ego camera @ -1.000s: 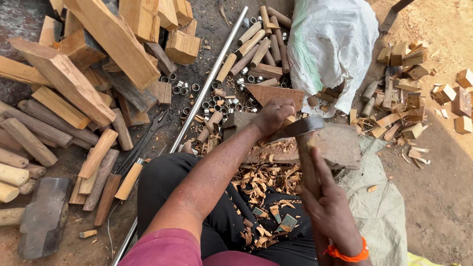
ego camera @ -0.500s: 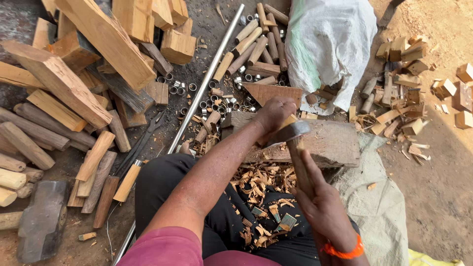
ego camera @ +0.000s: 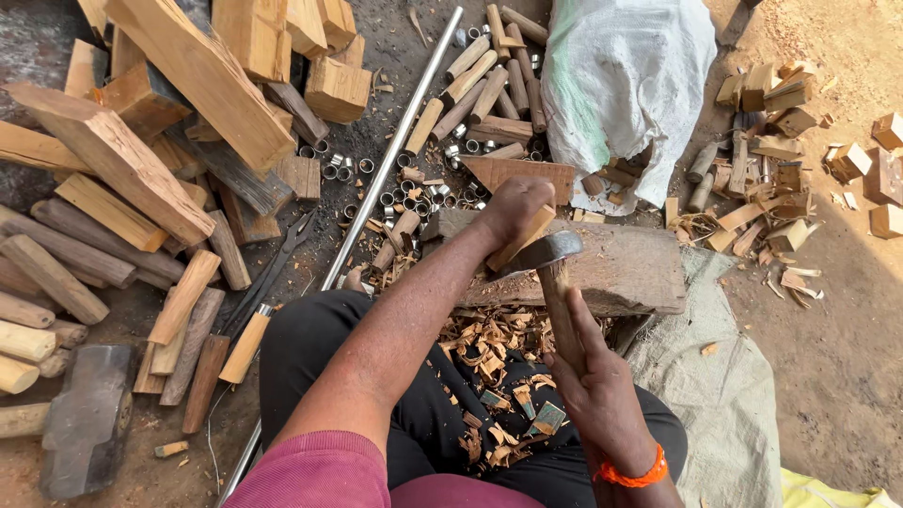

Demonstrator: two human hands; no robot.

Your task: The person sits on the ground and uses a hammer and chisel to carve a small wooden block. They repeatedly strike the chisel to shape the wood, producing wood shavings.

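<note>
Below us, a short pale wooden stick (ego camera: 523, 237) stands tilted on a flat stone slab (ego camera: 621, 268), its lower end resting on the slab and its upper end buried in our left hand (ego camera: 513, 209). That hand is curled closed around the stick's top, fingers wrapped over it. We judge the stick to be light, stiff and dry, rough enough not to slip, yet thin enough to split along its grain; the safe hold looks to be high up, where the hand is, well clear of the lower end being cut.

Just beside the stick, touching or nearly touching it, is the dark metal head of a small hatchet (ego camera: 544, 252). Our right hand (ego camera: 602, 395) is wrapped firmly round the lower part of its wooden handle; an orange band circles that wrist. The head seems heavy for its size, so the tool probably swings top-heavy, though the blade edge is hard to make out from this angle.

Under the slab's near edge, curled wood shavings (ego camera: 499, 353) lie heaped across our dark trousers and the ground. To the left, a long steel rod (ego camera: 395, 150) runs diagonally, with small metal rings (ego camera: 395, 193) scattered near it. Further left are stacked timber blocks (ego camera: 202, 85) and round wooden billets (ego camera: 52, 277), with a heavy sledgehammer head (ego camera: 89, 419) lying near. Behind the slab sits a white woven sack (ego camera: 625, 80), and offcuts (ego camera: 771, 113) litter the sandy ground on the right.
</note>
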